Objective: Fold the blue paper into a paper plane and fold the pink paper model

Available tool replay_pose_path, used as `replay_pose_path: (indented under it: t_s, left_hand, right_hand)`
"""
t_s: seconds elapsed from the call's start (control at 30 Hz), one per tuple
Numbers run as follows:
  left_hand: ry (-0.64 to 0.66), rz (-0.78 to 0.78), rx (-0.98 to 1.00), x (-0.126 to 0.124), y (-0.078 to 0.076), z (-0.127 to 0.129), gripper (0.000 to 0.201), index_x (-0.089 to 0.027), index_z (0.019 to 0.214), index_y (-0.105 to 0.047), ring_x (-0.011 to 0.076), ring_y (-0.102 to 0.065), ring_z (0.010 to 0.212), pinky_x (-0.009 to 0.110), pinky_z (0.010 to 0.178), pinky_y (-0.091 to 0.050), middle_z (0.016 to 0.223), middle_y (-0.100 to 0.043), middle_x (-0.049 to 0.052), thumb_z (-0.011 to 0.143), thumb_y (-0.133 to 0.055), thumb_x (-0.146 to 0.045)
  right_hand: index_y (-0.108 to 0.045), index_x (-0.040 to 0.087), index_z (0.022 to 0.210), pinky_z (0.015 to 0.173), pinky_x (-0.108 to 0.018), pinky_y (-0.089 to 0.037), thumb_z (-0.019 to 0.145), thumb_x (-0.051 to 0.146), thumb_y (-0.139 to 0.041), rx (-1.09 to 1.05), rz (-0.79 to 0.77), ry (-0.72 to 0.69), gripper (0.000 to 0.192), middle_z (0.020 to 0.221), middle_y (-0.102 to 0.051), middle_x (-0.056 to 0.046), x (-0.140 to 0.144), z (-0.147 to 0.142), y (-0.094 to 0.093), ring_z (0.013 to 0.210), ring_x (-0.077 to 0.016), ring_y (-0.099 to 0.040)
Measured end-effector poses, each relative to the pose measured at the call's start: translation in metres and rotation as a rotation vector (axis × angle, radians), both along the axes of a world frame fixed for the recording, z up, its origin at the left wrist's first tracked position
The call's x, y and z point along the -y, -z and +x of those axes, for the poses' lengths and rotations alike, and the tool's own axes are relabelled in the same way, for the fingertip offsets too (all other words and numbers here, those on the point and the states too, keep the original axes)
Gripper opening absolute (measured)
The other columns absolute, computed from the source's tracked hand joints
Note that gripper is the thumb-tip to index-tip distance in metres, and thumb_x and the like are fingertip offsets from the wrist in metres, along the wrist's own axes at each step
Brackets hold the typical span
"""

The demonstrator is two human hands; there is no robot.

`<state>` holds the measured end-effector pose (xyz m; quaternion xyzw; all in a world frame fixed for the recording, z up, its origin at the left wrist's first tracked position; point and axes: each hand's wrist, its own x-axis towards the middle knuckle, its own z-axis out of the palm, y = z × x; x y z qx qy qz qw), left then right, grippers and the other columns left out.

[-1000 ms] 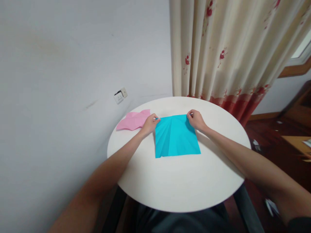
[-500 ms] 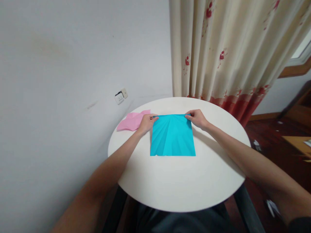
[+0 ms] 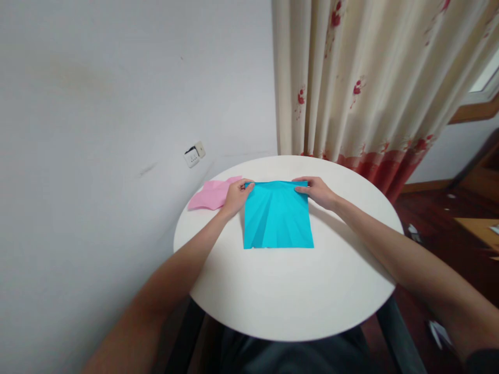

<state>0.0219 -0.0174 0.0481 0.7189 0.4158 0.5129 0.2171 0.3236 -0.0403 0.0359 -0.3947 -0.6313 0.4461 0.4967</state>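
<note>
Both hands, left hand (image 3: 235, 195) and right hand (image 3: 316, 191), pinch the far corners of one creased turquoise paper square (image 3: 277, 215) lying flat on the round white table (image 3: 288, 291); one crumpled pink paper sheet (image 3: 212, 194) (partly under the left wrist) lies beside it. Since a second ago, the square has straightened.

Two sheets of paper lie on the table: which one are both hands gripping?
The blue paper, creased in a fan pattern: the left hand and right hand pinch its far corners. The pink paper lies untouched beyond the left hand.
</note>
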Motion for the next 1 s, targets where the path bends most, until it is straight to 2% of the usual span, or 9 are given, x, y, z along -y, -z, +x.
replay_pose_path:
  t_s: [0.1,0.17,0.33,0.4,0.5,0.63,0.73,0.83,1.0]
  left_hand:
    - [0.015,-0.022,0.046,0.001,0.000,0.000,0.031,-0.015,0.089,-0.075,0.0169,-0.058,0.074,0.025,0.064,-0.043,0.082,-0.070,0.004,0.081,-0.071,-0.044]
    - [0.054,-0.061,0.101,0.002,0.001,0.000,0.034,-0.015,0.090,-0.075,0.0174,-0.059,0.077,0.025,0.067,-0.044,0.086,-0.070,0.005,0.078,-0.075,-0.047]
    - [0.308,-0.398,0.175,0.007,0.005,-0.003,0.046,-0.012,0.089,-0.075,0.0199,-0.063,0.076,0.029,0.068,-0.048,0.086,-0.073,0.009,0.071,-0.082,-0.054]
    - [0.316,-0.457,0.167,0.008,0.007,-0.003,0.048,-0.011,0.082,-0.075,0.0185,-0.062,0.070,0.029,0.065,-0.047,0.082,-0.073,0.009,0.071,-0.081,-0.057]
    - [0.263,-0.417,0.177,0.007,0.008,-0.002,0.048,-0.012,0.083,-0.076,0.0186,-0.062,0.070,0.028,0.064,-0.047,0.081,-0.074,0.008,0.072,-0.079,-0.059]
    - [0.285,-0.322,0.207,0.004,0.006,-0.003,0.046,-0.014,0.104,-0.077,0.0224,-0.066,0.085,0.031,0.074,-0.051,0.097,-0.076,0.010,0.076,-0.077,-0.051]
    - [0.271,-0.258,0.158,0.001,0.004,-0.004,0.039,-0.017,0.111,-0.077,0.0226,-0.067,0.091,0.031,0.079,-0.050,0.107,-0.076,0.009,0.079,-0.073,-0.039]
    - [0.248,-0.219,0.104,0.000,0.004,-0.007,0.036,-0.018,0.109,-0.078,0.0230,-0.067,0.095,0.031,0.079,-0.050,0.110,-0.075,0.008,0.075,-0.069,-0.026]
    - [0.250,-0.245,0.133,-0.003,0.007,-0.008,0.030,-0.019,0.092,-0.079,0.0212,-0.065,0.084,0.027,0.067,-0.047,0.098,-0.075,0.006,0.067,-0.063,-0.019]
  right_hand:
    - [-0.076,0.015,0.094,0.077,-0.035,-0.053,0.067,0.046,-0.083,-0.080,-0.111,-0.124,0.042,0.090,-0.074,-0.006,0.004,-0.002,0.002,0.080,-0.0210,-0.064]
    - [-0.077,0.015,0.087,0.073,-0.035,-0.053,0.065,0.051,-0.084,-0.088,-0.130,-0.093,0.042,0.084,-0.074,-0.006,0.005,-0.003,0.003,0.076,-0.0210,-0.064]
    - [-0.076,0.015,0.078,0.066,-0.031,-0.050,0.062,0.054,-0.085,-0.126,-0.161,-0.024,0.043,0.077,-0.073,-0.004,0.003,-0.002,0.003,0.066,-0.0170,-0.060]
    - [-0.075,0.015,0.075,0.064,-0.030,-0.048,0.061,0.055,-0.085,-0.136,-0.175,-0.033,0.043,0.075,-0.072,-0.004,0.002,-0.002,0.003,0.064,-0.0159,-0.059]
    - [-0.073,0.015,0.073,0.063,-0.029,-0.047,0.061,0.058,-0.084,-0.154,-0.176,-0.050,0.046,0.073,-0.072,-0.003,0.002,-0.002,0.003,0.063,-0.0153,-0.057]
    - [-0.071,0.015,0.070,0.062,-0.028,-0.045,0.062,0.056,-0.084,-0.178,-0.146,-0.102,0.044,0.069,-0.069,-0.001,0.005,-0.003,-0.001,0.061,-0.0138,-0.055]
    - [-0.076,0.016,0.082,0.067,-0.030,-0.046,0.064,0.050,-0.084,-0.201,-0.120,-0.159,0.040,0.077,-0.072,-0.002,0.006,-0.001,-0.005,0.068,-0.0155,-0.059]
    - [-0.079,0.018,0.095,0.068,-0.030,-0.047,0.061,0.041,-0.084,-0.182,-0.099,-0.140,0.041,0.083,-0.075,-0.003,0.006,0.003,-0.008,0.071,-0.0162,-0.061]
    - [-0.080,0.018,0.081,0.064,-0.030,-0.046,0.057,0.032,-0.081,-0.160,-0.074,-0.068,0.028,0.079,-0.075,-0.005,0.006,0.005,-0.011,0.070,-0.0175,-0.061]
